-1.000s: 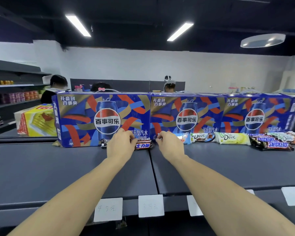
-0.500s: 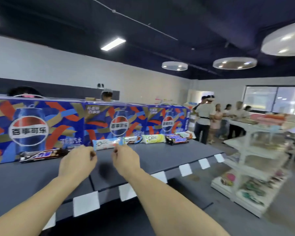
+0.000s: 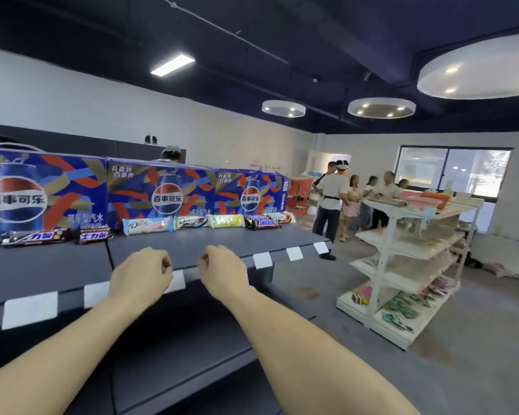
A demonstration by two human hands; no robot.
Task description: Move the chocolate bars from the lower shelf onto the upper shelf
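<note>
Both forearms reach in from the bottom of the head view, and the two hands hover over the front edge of the upper shelf (image 3: 192, 250), carrying nothing. The left hand (image 3: 140, 272) has its fingers (image 3: 165, 262) curled loosely into the palm, with no wrapper between them; the right hand (image 3: 222, 269) is the same, loosely curled, thumb tucked toward the forefinger, nothing pinched. Neither touches a bar, and by my reading they are between trips, free for another reach down.

Along that front lip sit blank white price tags (image 3: 30, 309); no writing can be made out on them. Beneath, the lower shelf (image 3: 174, 363) shows only as a dark board, and no bars can be seen on it from this angle.

Now the back edge, where the chocolate bars are lined up end to end against the cartons, probably so the labels face the aisle. Toward the back left corner lie two dark Snickers bars (image 3: 36, 236) printed in Chinese, reading 士力架. Next comes a pale Dove bar (image 3: 148, 226), then a second Dove bar (image 3: 191, 222), then a yellow bar (image 3: 226, 220) whose name is too blurred to read, and at the right end a stack marked SNICKERS (image 3: 262, 222).

Behind them stand the Pepsi cartons (image 3: 162, 193), each printed 百事可乐, forming a backstop. Well beyond the shelf's right end, a white rack (image 3: 414, 265) and a group of people (image 3: 360, 202).
</note>
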